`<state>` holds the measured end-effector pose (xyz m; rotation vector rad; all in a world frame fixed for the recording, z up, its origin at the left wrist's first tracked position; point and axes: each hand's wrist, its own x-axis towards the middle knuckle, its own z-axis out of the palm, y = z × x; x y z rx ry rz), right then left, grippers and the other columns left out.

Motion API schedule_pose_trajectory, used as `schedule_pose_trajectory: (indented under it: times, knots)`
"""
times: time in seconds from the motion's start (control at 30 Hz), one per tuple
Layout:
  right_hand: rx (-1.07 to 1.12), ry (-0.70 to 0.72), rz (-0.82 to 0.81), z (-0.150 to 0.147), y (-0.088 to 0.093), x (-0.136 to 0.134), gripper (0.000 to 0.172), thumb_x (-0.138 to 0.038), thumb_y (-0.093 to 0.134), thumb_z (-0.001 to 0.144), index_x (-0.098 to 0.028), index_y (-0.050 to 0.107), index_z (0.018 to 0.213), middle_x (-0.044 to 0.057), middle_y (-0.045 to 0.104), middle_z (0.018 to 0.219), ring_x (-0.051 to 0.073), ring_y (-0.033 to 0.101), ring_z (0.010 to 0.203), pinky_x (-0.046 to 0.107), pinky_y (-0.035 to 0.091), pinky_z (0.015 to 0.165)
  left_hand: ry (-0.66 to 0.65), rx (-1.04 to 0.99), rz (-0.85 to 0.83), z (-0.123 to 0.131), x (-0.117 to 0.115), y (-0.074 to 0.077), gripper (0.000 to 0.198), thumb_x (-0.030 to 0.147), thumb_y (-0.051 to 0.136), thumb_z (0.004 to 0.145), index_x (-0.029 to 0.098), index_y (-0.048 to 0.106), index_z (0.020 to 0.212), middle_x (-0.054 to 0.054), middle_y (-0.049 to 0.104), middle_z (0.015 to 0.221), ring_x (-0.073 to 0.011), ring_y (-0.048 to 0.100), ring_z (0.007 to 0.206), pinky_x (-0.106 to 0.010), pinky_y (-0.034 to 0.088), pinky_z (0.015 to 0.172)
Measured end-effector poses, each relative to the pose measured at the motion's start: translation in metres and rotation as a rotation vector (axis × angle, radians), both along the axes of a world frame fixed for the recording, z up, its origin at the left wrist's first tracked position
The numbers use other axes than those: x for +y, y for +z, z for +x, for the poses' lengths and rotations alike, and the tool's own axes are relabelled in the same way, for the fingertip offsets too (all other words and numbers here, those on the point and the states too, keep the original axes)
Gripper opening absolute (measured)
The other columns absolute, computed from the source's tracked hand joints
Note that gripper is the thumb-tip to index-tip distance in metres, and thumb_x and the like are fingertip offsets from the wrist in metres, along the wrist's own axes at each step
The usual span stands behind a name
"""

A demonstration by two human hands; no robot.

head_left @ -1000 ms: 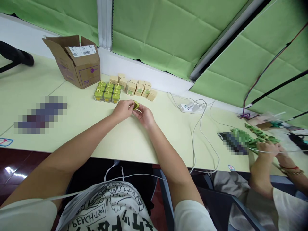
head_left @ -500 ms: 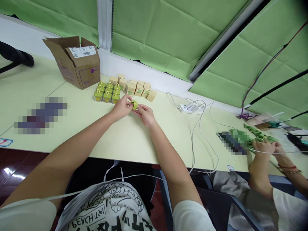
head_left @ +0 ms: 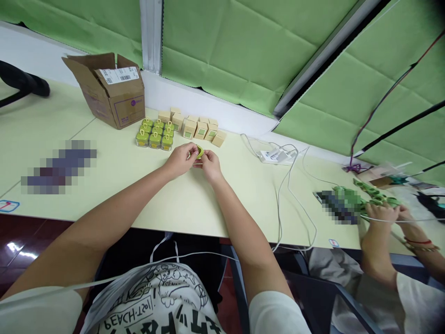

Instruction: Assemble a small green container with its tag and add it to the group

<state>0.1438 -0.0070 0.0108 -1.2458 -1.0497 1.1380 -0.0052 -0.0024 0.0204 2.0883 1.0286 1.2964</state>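
Note:
Between my two hands, above the pale table [head_left: 194, 204], is a small green lid [head_left: 199, 151]. The fingers of my left hand [head_left: 181, 159] pinch its left side. My right hand [head_left: 210, 164] is closed on its right side, with a thumb and finger pressed together. Something clear shows just under the lid between the fingertips, too small to tell. Behind my left hand stand several small clear jars [head_left: 155, 140] with green lids and loops, grouped in rows. Several small tan boxes [head_left: 200, 129] stand behind and right of the jars.
An open cardboard box [head_left: 128, 111] stands at the back left. A white power strip [head_left: 276, 157] with trailing cables lies to the right. Farther right, another person's hands [head_left: 381, 212] hold green pieces beside a blurred phone-like item [head_left: 339, 208]. A pixelated object [head_left: 59, 168] lies at left.
The green lid has turned and shifted slightly right. My left hand has moved a little right and down, closer to my right hand, whose fingers are more curled.

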Motion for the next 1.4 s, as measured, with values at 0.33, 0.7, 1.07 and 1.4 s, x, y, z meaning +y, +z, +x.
schedule_pose_trajectory:
  times: [0.33,0.7,1.07,1.4]
  knots:
    - [0.041,-0.001,0.040,0.004,-0.003,0.001,0.011,-0.028,0.061,0.098,-0.022,0.055,0.090,-0.005,0.068,0.079,0.008,0.067,0.063,0.019,0.060,0.061,0.055,0.000,0.069,-0.002,0.007,-0.013,0.025,0.035,0.069,0.088,0.020,0.072,0.109,-0.010,0.066,0.122,-0.0230,0.065,0.107,-0.034,0.055,0.088]
    - [0.014,0.041,0.100,0.001,-0.006,-0.003,0.020,-0.039,0.071,0.091,-0.022,0.060,0.091,-0.003,0.069,0.084,0.011,0.071,0.072,0.023,0.061,0.062,-0.032,-0.088,0.025,-0.001,0.012,-0.012,0.023,0.028,0.065,0.087,0.017,0.072,0.106,-0.012,0.068,0.122,-0.0213,0.067,0.104,-0.031,0.059,0.078]
    - [-0.013,0.074,0.190,0.005,-0.005,-0.004,0.017,-0.036,0.072,0.088,-0.022,0.062,0.092,-0.003,0.070,0.089,0.011,0.071,0.081,0.024,0.063,0.069,-0.093,-0.176,-0.096,0.002,0.009,-0.009,0.023,0.036,0.067,0.088,0.018,0.074,0.101,-0.010,0.073,0.115,-0.0197,0.070,0.099,-0.029,0.059,0.081]
    - [-0.086,0.073,0.220,0.002,-0.004,-0.007,0.018,-0.039,0.069,0.089,-0.024,0.065,0.097,-0.003,0.072,0.088,0.012,0.069,0.076,0.029,0.064,0.077,-0.066,-0.023,0.061,-0.001,0.002,-0.001,0.025,0.028,0.061,0.093,0.019,0.071,0.114,-0.011,0.069,0.121,-0.0212,0.067,0.104,-0.033,0.058,0.084]
